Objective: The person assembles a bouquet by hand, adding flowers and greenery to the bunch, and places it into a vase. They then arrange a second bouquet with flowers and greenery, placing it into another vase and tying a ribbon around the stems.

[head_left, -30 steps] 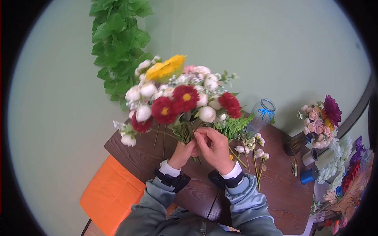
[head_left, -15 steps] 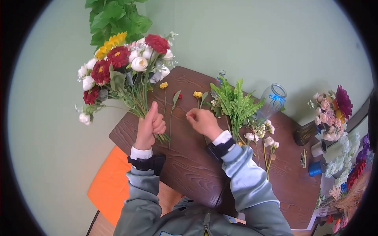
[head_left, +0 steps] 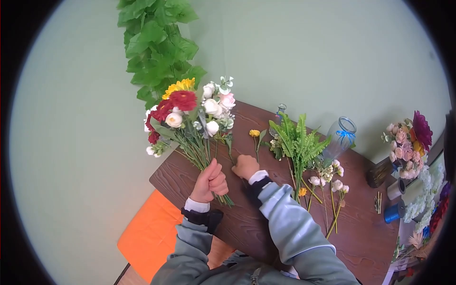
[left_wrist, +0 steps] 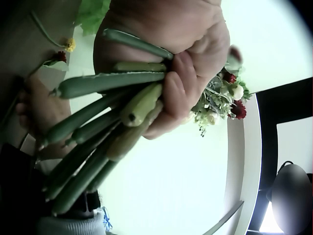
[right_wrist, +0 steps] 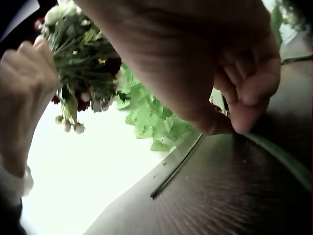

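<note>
My left hand (head_left: 207, 184) grips a bouquet (head_left: 212, 108) round its stems, with white, red, pink and yellow blooms fanned out above the fist. The cut green stem ends (left_wrist: 93, 112) jut out below the palm in the left wrist view. Down at the tabletop, to the right of the bouquet, my right hand (head_left: 246, 167) pinches a thin green stem (right_wrist: 279, 155) between thumb and fingertips. A small red flower (left_wrist: 60, 56) with a leaf lies just beyond that hand in the left wrist view. Close by on the table is a yellow flower (head_left: 254, 133).
Fern leaves (head_left: 299, 142) and loose white flowers (head_left: 327, 178) lie right of my right hand. Behind them stands a glass jar (head_left: 341, 135) with a blue ribbon. A vase of flowers (head_left: 403, 147) and a blue spool (head_left: 393, 213) are farther right. An orange cushion (head_left: 154, 232) sits front left.
My right hand left the bouquet stems, drew off to the right, then lowered to the table and pinched a stem. The left hand swung the bouquet left, then partly back.
</note>
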`<state>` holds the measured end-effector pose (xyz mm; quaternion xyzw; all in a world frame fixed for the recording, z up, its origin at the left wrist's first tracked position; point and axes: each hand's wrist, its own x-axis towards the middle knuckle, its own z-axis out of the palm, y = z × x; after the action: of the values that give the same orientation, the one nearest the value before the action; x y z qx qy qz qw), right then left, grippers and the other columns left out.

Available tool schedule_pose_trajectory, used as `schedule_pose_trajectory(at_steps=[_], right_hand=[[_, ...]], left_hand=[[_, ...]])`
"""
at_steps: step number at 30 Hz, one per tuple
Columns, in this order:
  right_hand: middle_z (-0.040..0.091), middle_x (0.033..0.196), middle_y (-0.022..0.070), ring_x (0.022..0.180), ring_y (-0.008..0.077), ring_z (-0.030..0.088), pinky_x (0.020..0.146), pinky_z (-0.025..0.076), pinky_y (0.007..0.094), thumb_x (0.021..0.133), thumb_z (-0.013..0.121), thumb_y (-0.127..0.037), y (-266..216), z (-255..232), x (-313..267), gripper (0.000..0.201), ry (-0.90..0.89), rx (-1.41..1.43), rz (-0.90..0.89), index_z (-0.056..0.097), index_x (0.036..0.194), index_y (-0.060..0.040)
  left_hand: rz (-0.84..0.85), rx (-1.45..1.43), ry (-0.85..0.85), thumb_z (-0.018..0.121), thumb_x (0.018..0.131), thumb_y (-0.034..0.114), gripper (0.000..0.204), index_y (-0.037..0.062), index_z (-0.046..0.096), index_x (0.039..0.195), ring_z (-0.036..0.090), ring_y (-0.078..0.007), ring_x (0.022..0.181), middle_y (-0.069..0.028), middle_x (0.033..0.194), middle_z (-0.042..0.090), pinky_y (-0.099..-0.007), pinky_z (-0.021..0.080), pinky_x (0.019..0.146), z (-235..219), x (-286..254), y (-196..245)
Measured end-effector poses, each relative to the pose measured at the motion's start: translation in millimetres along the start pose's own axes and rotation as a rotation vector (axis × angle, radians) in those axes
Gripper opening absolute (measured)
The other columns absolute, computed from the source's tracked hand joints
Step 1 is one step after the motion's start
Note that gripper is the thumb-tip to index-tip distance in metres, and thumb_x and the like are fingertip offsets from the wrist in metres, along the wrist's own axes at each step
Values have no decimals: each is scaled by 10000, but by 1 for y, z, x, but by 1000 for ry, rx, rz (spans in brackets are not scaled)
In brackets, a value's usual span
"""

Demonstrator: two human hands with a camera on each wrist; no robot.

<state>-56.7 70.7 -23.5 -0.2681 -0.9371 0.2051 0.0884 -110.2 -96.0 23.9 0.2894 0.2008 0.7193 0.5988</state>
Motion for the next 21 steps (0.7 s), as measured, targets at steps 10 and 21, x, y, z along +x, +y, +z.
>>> schedule_pose_trajectory(at_steps=[10,21], right_hand=[[638,760,62,541,85,568,488,469,200,855,586,-84,28,-72,-60,180,32,1278,66,595,980,45],[644,789,72,525,76,557,461,442,190,863,606,-46,-5,-121,-121,144,312,1424,-149,588,991,18]], left_hand=[[44,-337,-474,253,994,415,475,134,281,612,148,-48,297,72,419,158,-220,140,311,2,17,-22],[85,-429,-690,348,989,344,446,121,278,609,198,-44,271,67,399,213,-209,166,286,22,29,-41]])
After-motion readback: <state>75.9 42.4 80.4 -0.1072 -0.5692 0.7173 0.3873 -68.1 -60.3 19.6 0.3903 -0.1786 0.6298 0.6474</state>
